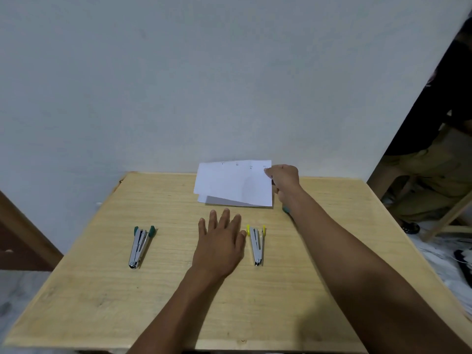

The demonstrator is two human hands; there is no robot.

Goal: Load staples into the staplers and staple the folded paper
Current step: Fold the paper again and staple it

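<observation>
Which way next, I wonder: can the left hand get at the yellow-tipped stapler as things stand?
Probably yes. The left hand lies open on the table right beside the yellow-tipped stapler, with nothing between them.

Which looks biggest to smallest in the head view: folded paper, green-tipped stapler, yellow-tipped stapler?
1. Folded paper, clearly largest, pinched by the right hand.
2. Green-tipped stapler and yellow-tipped stapler look about alike; I can't rank them.

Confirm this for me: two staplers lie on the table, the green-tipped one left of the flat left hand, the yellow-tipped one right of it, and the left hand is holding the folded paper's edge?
Not quite. The head view shows the right hand pinching the folded paper, while the left hand lies flat on the table. The green-tipped stapler and yellow-tipped stapler positions are correct.
</observation>
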